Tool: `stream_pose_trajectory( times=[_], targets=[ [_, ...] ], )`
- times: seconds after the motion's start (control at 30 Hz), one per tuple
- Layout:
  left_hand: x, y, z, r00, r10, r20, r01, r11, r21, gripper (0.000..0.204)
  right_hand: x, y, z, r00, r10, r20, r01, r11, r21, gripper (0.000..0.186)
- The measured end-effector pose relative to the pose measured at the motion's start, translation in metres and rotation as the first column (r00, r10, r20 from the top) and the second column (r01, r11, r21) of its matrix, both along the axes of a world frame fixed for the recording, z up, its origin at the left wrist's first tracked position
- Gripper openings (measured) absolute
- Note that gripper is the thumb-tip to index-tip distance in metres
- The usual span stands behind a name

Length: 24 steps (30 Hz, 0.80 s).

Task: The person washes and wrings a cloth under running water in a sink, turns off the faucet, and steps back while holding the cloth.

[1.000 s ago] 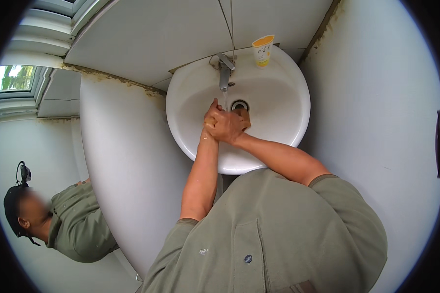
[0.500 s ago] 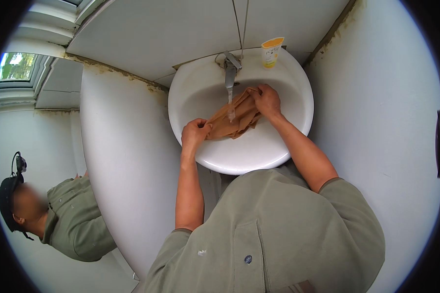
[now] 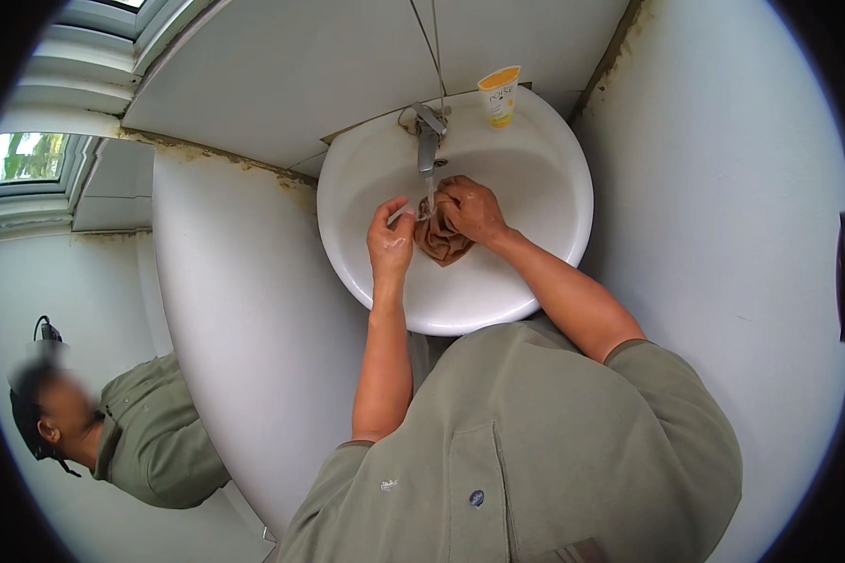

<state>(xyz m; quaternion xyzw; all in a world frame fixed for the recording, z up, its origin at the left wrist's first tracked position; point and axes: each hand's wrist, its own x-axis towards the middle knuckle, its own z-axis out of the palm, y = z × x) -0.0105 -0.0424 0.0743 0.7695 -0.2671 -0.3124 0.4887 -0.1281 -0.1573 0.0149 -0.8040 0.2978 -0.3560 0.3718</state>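
A wet brown cloth (image 3: pixel 441 246) hangs bunched in the basin of the white sink (image 3: pixel 460 314), under the tap. My right hand (image 3: pixel 474 208) is closed on its upper part, with the fingertips partly hidden by folds and water. Just left of the cloth is my left hand (image 3: pixel 391 242), fingers raised and apart from the thumb, close to the running water. Both hands look wet. From the silver tap (image 3: pixel 427 150) a stream falls onto the cloth between them.
A yellow-and-white squeeze tube (image 3: pixel 499 97) stands on the sink's back right rim. White walls (image 3: pixel 704 244) flank the basin closely. To the left, a mirror (image 3: pixel 66 281) reflects a person in a green shirt and a window.
The cloth was stretched between both hands and is now gathered into a bunch. My left hand has let go and moved inward; my right hand has shifted left toward the stream.
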Motion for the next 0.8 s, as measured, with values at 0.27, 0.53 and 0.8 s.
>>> stream_pose_trajectory(
  times=[0.27, 0.53, 0.8],
  targets=[
    [-0.017, 0.053, -0.064, 0.770, -0.082, -0.633, 0.115, 0.993, 0.012, 0.060, -0.001, 0.067, 0.080, 0.889, 0.377, 0.260, -0.262, 0.884, -0.387, 0.010],
    [-0.013, 0.004, -0.075, 0.038, -0.058, -0.998, -0.250, 0.966, -0.065, 0.039, 0.016, 0.056, 0.003, 0.971, 0.211, -0.115, -0.240, 0.837, -0.492, 0.020],
    [-0.023, 0.004, -0.084, 0.348, 0.190, -0.918, -0.286, 0.954, 0.090, 0.027, 0.000, 0.038, 0.015, 0.963, 0.152, -0.222, -0.165, 0.986, -0.038, 0.024]
  ],
)
